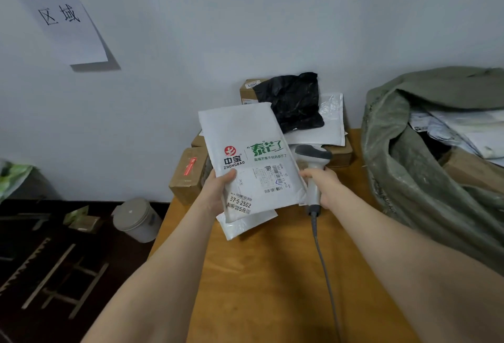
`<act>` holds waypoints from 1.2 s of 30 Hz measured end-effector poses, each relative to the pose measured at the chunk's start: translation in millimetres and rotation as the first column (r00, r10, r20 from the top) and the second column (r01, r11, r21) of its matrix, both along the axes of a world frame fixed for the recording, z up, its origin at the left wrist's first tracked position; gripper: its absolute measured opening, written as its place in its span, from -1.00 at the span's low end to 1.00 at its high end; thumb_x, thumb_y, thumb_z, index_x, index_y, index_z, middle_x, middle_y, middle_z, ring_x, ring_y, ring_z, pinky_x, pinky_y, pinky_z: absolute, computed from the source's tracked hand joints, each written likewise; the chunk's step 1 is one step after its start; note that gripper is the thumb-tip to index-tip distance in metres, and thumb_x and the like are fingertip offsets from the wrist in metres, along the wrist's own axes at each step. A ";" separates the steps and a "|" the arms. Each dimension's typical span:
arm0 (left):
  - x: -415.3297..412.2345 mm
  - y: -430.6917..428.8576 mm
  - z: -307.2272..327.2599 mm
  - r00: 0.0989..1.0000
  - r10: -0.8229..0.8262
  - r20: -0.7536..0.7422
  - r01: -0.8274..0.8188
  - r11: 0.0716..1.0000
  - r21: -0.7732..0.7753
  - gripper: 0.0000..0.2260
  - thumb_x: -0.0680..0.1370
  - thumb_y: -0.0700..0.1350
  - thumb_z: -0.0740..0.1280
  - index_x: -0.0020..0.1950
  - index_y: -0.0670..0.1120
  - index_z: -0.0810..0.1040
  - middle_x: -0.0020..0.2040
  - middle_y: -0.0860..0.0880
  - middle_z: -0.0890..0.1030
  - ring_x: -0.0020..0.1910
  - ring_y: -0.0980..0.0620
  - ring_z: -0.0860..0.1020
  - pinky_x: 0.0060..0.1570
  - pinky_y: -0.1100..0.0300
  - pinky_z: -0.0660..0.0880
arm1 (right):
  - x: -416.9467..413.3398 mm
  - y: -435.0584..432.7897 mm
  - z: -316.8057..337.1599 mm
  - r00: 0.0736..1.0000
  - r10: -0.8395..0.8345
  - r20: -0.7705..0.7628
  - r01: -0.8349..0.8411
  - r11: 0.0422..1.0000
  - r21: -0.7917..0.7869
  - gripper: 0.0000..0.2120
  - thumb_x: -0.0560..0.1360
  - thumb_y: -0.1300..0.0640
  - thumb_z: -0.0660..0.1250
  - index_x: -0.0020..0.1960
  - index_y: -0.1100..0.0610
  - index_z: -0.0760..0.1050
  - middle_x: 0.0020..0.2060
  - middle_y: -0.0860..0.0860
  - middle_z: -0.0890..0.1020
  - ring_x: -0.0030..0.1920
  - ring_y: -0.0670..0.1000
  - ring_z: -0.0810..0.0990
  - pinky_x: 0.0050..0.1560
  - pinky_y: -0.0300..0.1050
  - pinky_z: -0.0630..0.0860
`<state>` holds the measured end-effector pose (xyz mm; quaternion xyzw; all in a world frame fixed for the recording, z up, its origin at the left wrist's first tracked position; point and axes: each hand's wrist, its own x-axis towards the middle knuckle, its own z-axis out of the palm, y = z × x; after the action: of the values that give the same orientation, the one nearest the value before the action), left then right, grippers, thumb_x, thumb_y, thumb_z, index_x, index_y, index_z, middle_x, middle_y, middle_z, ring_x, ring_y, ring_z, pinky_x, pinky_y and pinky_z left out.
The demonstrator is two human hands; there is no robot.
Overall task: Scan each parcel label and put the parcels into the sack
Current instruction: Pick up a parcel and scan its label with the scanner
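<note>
Above the surface (259,274), the left grip (218,192) curls round the lower-left edge of the white parcel (245,129), long axis running 6 to 12. Its label (268,176) lies at 9 o'clock from the scanner (313,153), clasped in the right grip (324,187); the sack (395,165) gapes at 3 o'clock.

Light: soft, cool and even across the wall (245,28).
Shadow: thrown to the right of the paper sign (54,9); the floor (41,260) is dim.
Edges: bent by the wide lens.
Focus: small print is blurred.
</note>
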<state>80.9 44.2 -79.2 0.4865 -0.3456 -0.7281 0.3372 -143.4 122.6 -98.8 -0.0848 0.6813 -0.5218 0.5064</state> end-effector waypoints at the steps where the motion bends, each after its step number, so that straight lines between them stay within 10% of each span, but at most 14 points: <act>1: 0.4 1.3 1.5 1.000 -0.022 -0.011 0.022 1.000 -0.002 -0.68 0.56 -0.29 0.30 0.30 -0.09 0.45 0.11 -0.15 0.65 0.07 -0.19 0.62 -0.07 -0.23 0.55 | 1.7 -1.4 -0.7 1.000 -0.007 0.015 0.007 1.000 -0.011 -0.34 0.33 0.24 0.53 0.38 0.19 0.38 0.14 0.18 0.61 0.06 0.23 0.64 0.09 0.25 0.59; 7: 7.5 0.1 11.4 0.979 -0.190 -0.072 0.193 0.980 0.038 -0.75 0.54 -0.17 0.28 0.22 -0.07 0.49 0.07 -0.13 0.66 0.07 -0.16 0.61 0.06 -0.17 0.53 | 4.5 0.5 17.3 0.977 -0.009 -0.215 0.007 1.000 -0.009 -0.50 0.41 0.36 0.44 0.32 0.22 0.44 0.16 0.14 0.61 0.14 0.19 0.60 0.21 0.15 0.55; 12: 16.7 -4.9 12.9 0.953 -0.293 0.075 0.287 0.954 0.084 -0.77 0.55 -0.08 0.33 0.18 -0.12 0.53 -0.07 -0.07 0.70 -0.17 -0.01 0.69 -0.35 0.14 0.62 | -0.2 3.3 28.1 0.930 0.053 -0.363 -0.057 0.998 -0.003 -0.54 0.45 0.39 0.38 0.31 0.20 0.41 0.09 0.10 0.58 0.11 0.13 0.58 0.08 0.02 0.55; 18: 2.7 3.0 -6.2 0.996 -0.082 -0.020 0.082 0.997 -0.012 -0.62 0.53 -0.28 0.35 0.34 -0.20 0.44 0.15 -0.18 0.62 0.09 -0.16 0.61 0.06 -0.12 0.57 | 6.1 4.6 26.0 0.903 0.041 -0.428 -0.021 0.998 0.052 -0.63 0.48 0.22 0.41 0.27 0.20 0.46 0.06 0.08 0.58 0.10 0.13 0.58 0.00 -0.05 0.51; 23: -16.2 16.0 -21.2 0.940 0.234 -0.248 -0.208 0.970 0.126 -0.73 0.54 -0.38 0.29 0.22 -0.18 0.47 0.12 -0.20 0.62 0.08 -0.18 0.60 0.11 -0.18 0.52 | 10.9 10.0 34.6 0.987 0.071 -0.141 -0.077 0.996 -0.035 -0.85 0.54 0.23 0.36 -0.02 0.34 0.51 -0.35 0.12 0.58 -0.41 -0.01 0.53 -0.48 -0.22 0.52; 36: -26.2 30.9 -43.7 0.818 0.461 -0.343 -0.381 0.882 0.278 -0.71 0.55 -0.37 0.30 0.26 -0.20 0.46 0.20 -0.22 0.60 0.16 -0.20 0.59 0.22 -0.21 0.46 | 26.7 15.0 59.0 0.981 0.191 -0.021 -0.192 0.978 -0.081 -0.87 0.56 0.19 0.30 -0.14 0.20 0.42 -0.41 0.12 0.53 -0.43 0.02 0.45 -0.41 -0.18 0.45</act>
<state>54.7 75.1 -122.9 0.4231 -0.0791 -0.7490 0.5037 -116.7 137.7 -39.8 -0.1741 0.6512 -0.4976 0.5459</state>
